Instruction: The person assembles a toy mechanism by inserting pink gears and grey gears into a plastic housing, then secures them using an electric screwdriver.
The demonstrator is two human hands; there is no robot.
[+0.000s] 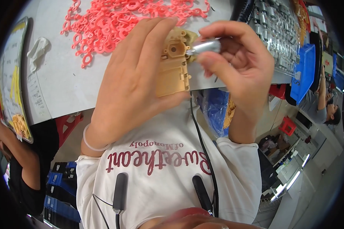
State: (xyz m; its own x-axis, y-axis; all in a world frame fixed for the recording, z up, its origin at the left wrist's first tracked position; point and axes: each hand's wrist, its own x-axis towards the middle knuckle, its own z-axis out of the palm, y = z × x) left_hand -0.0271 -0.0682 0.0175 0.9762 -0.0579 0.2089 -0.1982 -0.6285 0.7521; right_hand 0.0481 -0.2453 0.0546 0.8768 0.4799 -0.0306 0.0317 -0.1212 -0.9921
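Note:
My left hand (130,84) is closed around a tan plastic housing (172,80), its thumb along the lower edge and its fingers over the back. The housing's open side shows a rectangular recess and a round hole. Pinched between the thumb and forefinger of my right hand (252,65) is a small silver motor (207,46). The motor's narrow end meets the housing's right edge, near the round hole; whether it touches is blurred. Both hands are above the table's front edge.
Pink plastic ring parts (107,24) are heaped at the back of the white table (70,91). Clear trays of silver motors (277,34) stand at right, beside a blue bin (304,72). A white cloth (37,52) lies at left. Another person's arm (25,158) is at far left.

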